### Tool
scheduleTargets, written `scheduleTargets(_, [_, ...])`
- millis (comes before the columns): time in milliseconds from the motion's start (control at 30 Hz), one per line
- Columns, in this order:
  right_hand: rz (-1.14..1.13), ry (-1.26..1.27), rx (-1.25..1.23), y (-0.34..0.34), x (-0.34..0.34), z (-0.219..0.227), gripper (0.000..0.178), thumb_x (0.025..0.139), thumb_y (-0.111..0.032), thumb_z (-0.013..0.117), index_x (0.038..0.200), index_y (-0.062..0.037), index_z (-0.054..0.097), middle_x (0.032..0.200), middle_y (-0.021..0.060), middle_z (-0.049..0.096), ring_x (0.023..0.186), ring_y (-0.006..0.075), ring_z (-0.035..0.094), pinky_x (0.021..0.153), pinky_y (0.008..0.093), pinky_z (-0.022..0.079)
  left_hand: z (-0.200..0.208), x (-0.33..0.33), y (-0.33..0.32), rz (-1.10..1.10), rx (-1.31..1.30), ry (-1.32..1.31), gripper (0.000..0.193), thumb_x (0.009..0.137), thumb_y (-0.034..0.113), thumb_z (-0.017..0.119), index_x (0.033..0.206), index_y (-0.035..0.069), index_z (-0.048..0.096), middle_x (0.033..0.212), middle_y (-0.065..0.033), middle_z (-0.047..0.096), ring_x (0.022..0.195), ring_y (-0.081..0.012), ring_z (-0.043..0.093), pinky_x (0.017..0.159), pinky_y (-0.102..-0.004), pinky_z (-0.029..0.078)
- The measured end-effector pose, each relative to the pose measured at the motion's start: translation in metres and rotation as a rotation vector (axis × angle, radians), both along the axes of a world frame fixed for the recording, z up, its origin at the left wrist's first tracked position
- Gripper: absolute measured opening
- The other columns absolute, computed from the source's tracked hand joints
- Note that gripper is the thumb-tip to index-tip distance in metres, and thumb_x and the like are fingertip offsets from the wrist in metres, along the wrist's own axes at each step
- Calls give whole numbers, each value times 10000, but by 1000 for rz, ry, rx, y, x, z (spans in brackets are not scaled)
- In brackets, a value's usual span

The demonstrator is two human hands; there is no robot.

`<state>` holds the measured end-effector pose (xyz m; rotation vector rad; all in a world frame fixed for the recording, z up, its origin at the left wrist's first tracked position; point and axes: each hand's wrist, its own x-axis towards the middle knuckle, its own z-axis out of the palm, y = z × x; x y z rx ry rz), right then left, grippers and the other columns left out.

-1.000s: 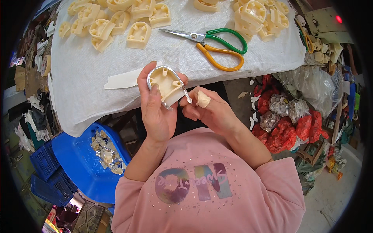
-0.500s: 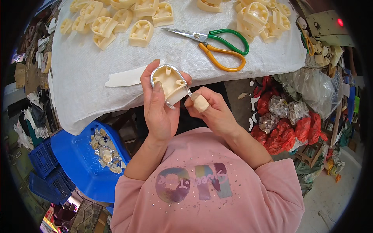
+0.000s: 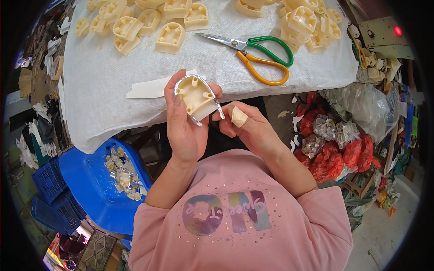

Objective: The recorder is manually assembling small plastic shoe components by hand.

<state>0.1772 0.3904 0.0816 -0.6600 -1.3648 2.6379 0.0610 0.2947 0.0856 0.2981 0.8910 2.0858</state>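
Observation:
My left hand (image 3: 181, 128) is closed around a cream plastic piece (image 3: 195, 92), rounded at the top, with small posts inside. A shiny silver strip (image 3: 209, 86) runs along its curved rim, its ends sticking out past the straight lower side. Beside the strip's right end is my right hand (image 3: 246, 122), fingers curled in and thumb wrapped in beige tape. Its fingertips are close to that end; whether they touch it I cannot tell. Just behind the held piece, a flat white strip (image 3: 147, 89) lies on the white-covered table (image 3: 104, 106).
Scissors (image 3: 239, 44) with green and orange handles lie on the table. Several similar cream pieces (image 3: 171, 38) are piled along its far side. A blue tub (image 3: 95, 180) with silver-and-cream pieces stands at lower left, by blue crates (image 3: 49, 185). Red plastic bags (image 3: 325, 162) sit at the right.
My right thumb has drawn back from the strip's right end, which now shows more fully. The left hand still holds the piece. The whole view has shifted slightly.

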Motion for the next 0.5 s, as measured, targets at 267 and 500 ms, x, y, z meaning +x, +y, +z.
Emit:
scheduleTargets(267, [-122,77,44,-9,-2,-1,145,903,-153,513,892,-15,555,739,1,510,688,93,444,651,222,356,-3,4,3,-1,-25,93,500,948,384,390,1358,121,274,1074,-199,536,989,-253,526,866,-350,428])
scheduleTargets(500, [-190,-168,1012,37,6,19,243,799,-17,539,1041,-25,565,968,158,591,937,324,568,806,369,446,-4,-8,-6,-43,89,-27,541,947,344,444,1403,134,242,1215,-257,495,1090,-259,521,882,-347,439])
